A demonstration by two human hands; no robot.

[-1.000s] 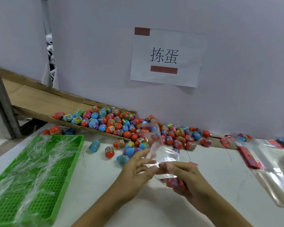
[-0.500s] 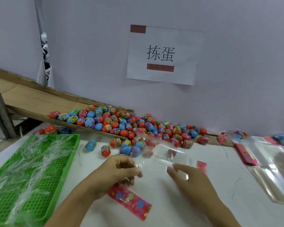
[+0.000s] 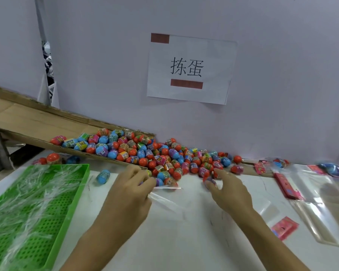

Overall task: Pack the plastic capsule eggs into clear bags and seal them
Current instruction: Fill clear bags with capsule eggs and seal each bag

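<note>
Where the white counter (image 3: 184,241) lies nearest, two bare forearms reach forward across it. The left hand (image 3: 129,192) has its fingers curled, pinching the edge of a clear bag (image 3: 164,200) that lies flat and nearly invisible on the counter, its mouth toward the egg pile. The right hand (image 3: 226,192) is at the near edge of that pile, with fingers and thumb closing on a small capsule egg (image 3: 209,179) (blurred, so its colours are hard to read).

Left of the hands, a green perforated tray (image 3: 47,222) holds a tangle of clear film strips (image 3: 18,202). A lone blue egg (image 3: 103,176) lies between the tray and the left hand. To the right, a small red header card (image 3: 284,227) rests on the counter, beside a stack of clear bags (image 3: 321,208) with more red cards (image 3: 286,185) on it.

Farther back, the heap of capsule eggs (image 3: 164,155), orange, blue, pink and green with printed bands, spills from the foot of a sloping cardboard chute (image 3: 37,122) onto the counter along the wall. A few eggs sit under the chute near the tray's far corner. Already bagged eggs (image 3: 333,170) lie at the far right.

On the pale wall (image 3: 282,75) behind, a white paper sign (image 3: 188,69) carries two printed characters and two brown bars.
</note>
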